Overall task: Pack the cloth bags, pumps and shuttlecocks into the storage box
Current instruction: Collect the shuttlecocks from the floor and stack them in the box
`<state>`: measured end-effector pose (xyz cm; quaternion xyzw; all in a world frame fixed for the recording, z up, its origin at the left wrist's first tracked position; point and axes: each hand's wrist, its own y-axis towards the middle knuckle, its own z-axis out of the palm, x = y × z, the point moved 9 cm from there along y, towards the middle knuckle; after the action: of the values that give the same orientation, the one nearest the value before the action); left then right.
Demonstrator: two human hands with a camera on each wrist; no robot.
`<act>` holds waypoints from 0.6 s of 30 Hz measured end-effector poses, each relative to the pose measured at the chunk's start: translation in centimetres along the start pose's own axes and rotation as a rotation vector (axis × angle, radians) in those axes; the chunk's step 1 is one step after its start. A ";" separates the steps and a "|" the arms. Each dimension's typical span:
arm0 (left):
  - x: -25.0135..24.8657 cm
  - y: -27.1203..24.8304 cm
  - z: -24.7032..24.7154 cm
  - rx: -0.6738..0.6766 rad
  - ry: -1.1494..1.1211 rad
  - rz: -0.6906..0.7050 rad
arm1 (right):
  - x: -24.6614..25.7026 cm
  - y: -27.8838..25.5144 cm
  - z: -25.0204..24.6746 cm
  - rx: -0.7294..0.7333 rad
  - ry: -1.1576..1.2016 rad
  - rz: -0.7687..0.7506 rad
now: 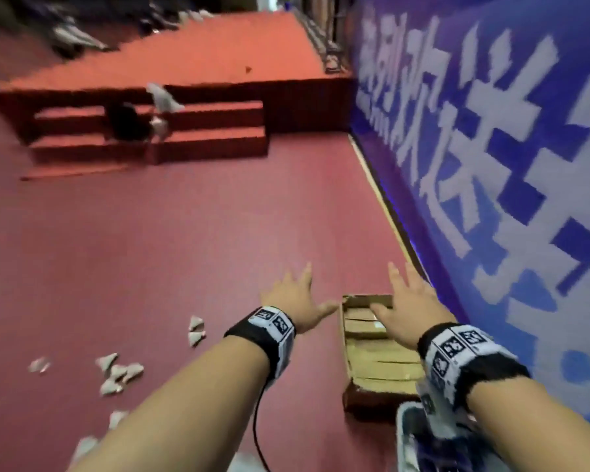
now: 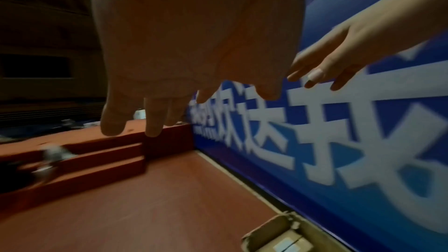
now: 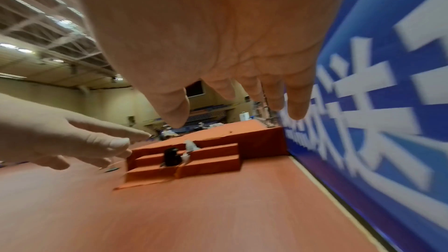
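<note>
An open cardboard storage box [image 1: 372, 356] lies on the red floor beside the blue banner, with flat brown packets inside; its corner also shows in the left wrist view [image 2: 274, 235]. My left hand [image 1: 297, 296] hovers just left of the box's far end, fingers straight and spread, holding nothing. My right hand [image 1: 407, 301] hovers over the box's far end, also flat and empty. White shuttlecocks are scattered on the floor to the left, one pair [image 1: 196, 330] near my left wrist and a cluster [image 1: 118, 373] nearer me. No pump is visible.
The blue banner [image 1: 508, 165] walls off the right side. Red carpeted steps [image 1: 201, 137] stand far ahead, with a black bag [image 1: 126, 122] and a white object [image 1: 162, 98] on them. A blurred white and blue thing [image 1: 419, 437] sits under my right forearm.
</note>
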<state>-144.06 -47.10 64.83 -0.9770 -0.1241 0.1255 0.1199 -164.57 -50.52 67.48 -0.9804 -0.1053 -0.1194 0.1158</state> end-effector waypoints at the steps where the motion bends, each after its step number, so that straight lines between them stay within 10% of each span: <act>1: 4.1 -1.3 -0.4 -0.013 -0.028 -0.090 | 3.4 0.1 0.6 0.008 -0.033 -0.071; 18: 53.4 -33.6 9.4 0.040 -0.419 -0.962 | 48.6 -13.1 25.1 0.292 -0.282 -0.655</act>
<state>-103.72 0.95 53.46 -0.7610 -0.5777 0.2514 0.1550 -116.19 -23.06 58.97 -0.8748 -0.4439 0.0023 0.1942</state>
